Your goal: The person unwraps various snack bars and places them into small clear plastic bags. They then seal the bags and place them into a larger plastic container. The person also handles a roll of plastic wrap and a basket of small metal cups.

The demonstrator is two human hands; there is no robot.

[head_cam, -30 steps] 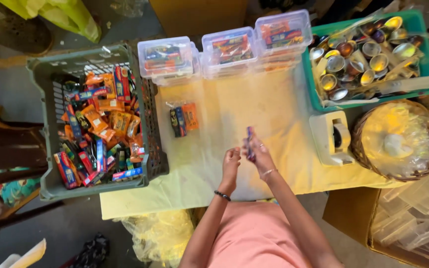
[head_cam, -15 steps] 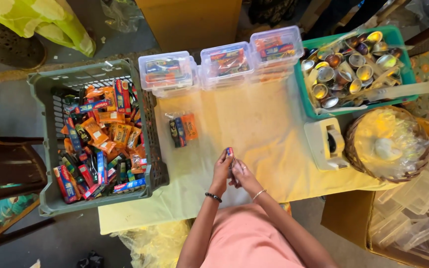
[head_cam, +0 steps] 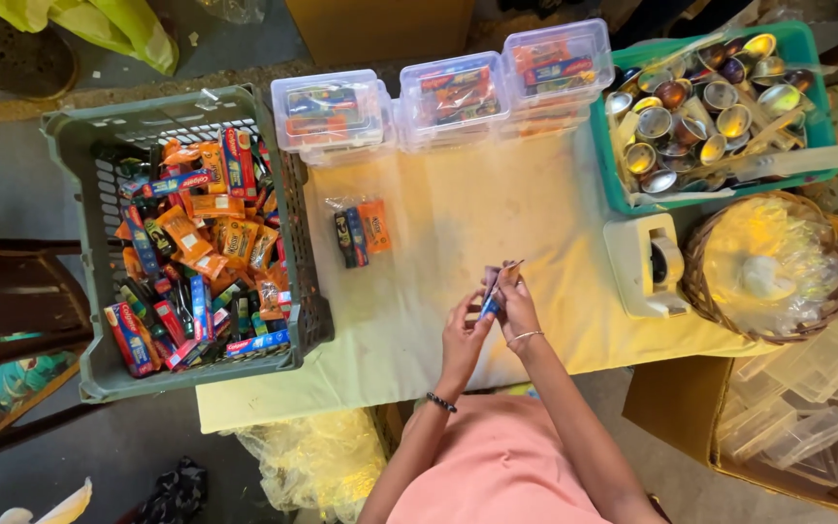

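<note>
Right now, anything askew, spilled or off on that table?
Nothing spilled or damaged. Only stray: a small clear packet of items lying loose on the yellow cloth, outside the grey crate and lidded clear boxes. Both hands hold a small packet together above the cloth.

left hand [head_cam: 462, 335] fingers pinched | right hand [head_cam: 516, 303] fingers pinched | hands touching

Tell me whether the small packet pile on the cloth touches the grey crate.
Apart. The head view shows bare yellow cloth between the packet pile and the grey crate.
</note>
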